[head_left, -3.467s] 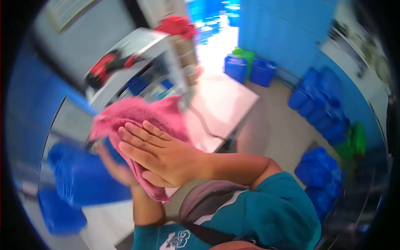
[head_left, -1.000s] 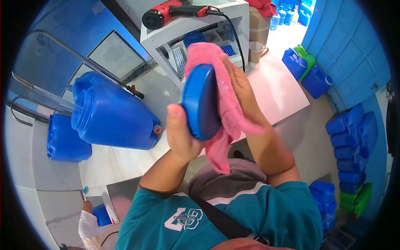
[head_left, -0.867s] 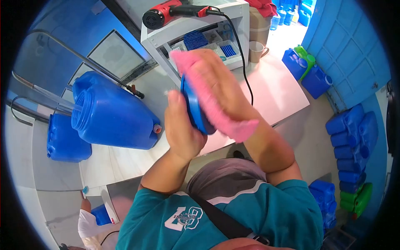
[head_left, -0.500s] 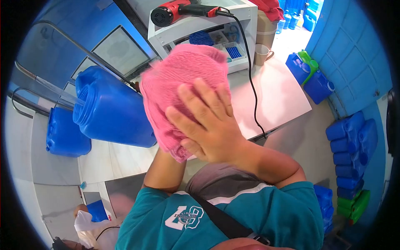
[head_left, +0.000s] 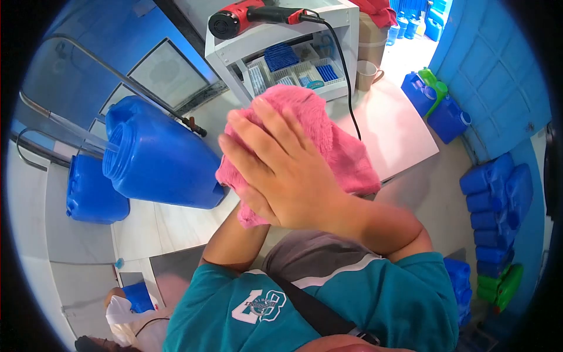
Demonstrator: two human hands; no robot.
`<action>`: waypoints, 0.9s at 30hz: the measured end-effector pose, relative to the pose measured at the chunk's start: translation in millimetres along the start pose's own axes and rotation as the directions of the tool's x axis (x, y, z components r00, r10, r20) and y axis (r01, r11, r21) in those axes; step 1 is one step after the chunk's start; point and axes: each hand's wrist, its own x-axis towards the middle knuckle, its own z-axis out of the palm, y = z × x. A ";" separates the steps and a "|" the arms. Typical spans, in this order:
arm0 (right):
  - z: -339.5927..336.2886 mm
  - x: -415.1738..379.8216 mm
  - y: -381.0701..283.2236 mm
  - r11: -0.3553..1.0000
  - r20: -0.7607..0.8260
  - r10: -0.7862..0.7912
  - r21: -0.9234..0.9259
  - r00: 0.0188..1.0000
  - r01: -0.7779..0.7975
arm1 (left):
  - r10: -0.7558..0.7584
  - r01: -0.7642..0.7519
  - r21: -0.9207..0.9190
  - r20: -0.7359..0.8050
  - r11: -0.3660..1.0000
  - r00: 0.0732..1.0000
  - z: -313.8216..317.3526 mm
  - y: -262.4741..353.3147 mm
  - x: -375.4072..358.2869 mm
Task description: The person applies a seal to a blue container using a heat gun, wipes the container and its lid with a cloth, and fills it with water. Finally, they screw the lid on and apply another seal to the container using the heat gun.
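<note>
A pink cloth [head_left: 346,155], towel-like and crumpled, is held up in front of me above the table edge. My right hand [head_left: 287,170] lies flat against its near side, fingers stretched and slightly apart. My left forearm [head_left: 237,240] reaches up to the cloth from below. The cloth covers my left hand, so its fingers cannot be seen. Left of the cloth, a large blue jug [head_left: 164,158] lies tilted with its mouth toward a clear tube.
A white shelf unit [head_left: 281,26] carries a red and black heat tool [head_left: 252,16] and small baskets. Its black cord [head_left: 343,64] runs behind the cloth. A mug [head_left: 366,76] stands at right. Blue jugs [head_left: 492,199] are stacked by the wall; another person [head_left: 138,320] is at lower left.
The cloth has dropped lower and spread to the right, uncovering the baskets on the shelf. My right hand has shifted slightly up and left across it.
</note>
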 end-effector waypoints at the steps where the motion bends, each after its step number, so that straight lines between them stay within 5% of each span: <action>1: 6.0 -12.7 -0.5 1.000 0.022 -0.003 0.012 1.000 0.003 | 0.013 -0.013 -0.070 -0.009 0.997 1.000 -0.6 4.2 0.9; 6: 7.3 -31.9 26.3 0.995 0.039 0.096 -0.024 0.995 -0.096 | 0.036 -0.047 -0.332 -0.039 0.942 0.999 1.1 19.5 -1.2; 8: 15.2 -22.7 49.4 0.963 -0.214 0.205 0.219 0.955 -0.158 | -0.043 0.090 -0.289 0.162 0.953 0.986 4.9 20.6 -6.6; 9: 11.0 -17.3 53.6 0.963 -0.219 0.211 0.216 0.953 -0.164 | -0.061 0.097 -0.265 0.139 0.959 0.988 6.5 15.9 -5.7; 10: 2.9 -9.6 56.1 0.889 -0.036 0.336 0.342 0.941 -0.304 | -0.057 0.075 -0.134 0.133 0.988 0.990 -9.6 6.9 -5.6; 11: -2.3 -6.2 56.8 0.780 0.161 0.425 0.435 0.891 -0.451 | -0.067 0.095 -0.206 0.139 0.974 0.988 -4.5 7.3 -5.8; 13: 6.0 -1.9 54.0 0.886 0.043 0.348 0.312 0.937 -0.343 | -0.078 0.118 -0.275 0.151 0.954 0.986 2.4 1.7 -2.2; 15: 16.2 -2.9 46.8 0.984 -0.031 0.167 -0.061 0.985 -0.169 | 0.155 -0.163 -0.080 -0.094 0.983 0.983 4.2 -10.8 5.5; 18: 12.7 -11.5 17.5 0.983 0.018 0.127 0.134 0.992 -0.128 | 0.065 -0.065 -0.222 -0.007 0.973 0.998 7.3 5.2 9.0; 22: 12.8 -41.6 8.8 0.997 0.088 0.061 0.031 0.994 -0.064 | -0.046 0.101 -0.406 0.143 0.908 0.989 6.0 22.4 9.6; 24: 11.2 -44.0 14.5 0.973 -0.006 0.203 0.112 0.979 -0.201 | -0.002 0.090 -0.369 0.233 0.925 0.972 8.0 22.0 7.9; 25: 10.9 -37.7 27.1 0.964 -0.135 0.221 0.180 0.966 -0.195 | -0.038 0.049 -0.259 0.048 0.965 0.998 15.1 19.2 -0.5; 27: 2.9 -23.0 55.1 0.900 -0.057 0.292 0.355 0.955 -0.254 | -0.044 0.044 0.087 0.008 0.995 0.999 24.8 8.9 -10.4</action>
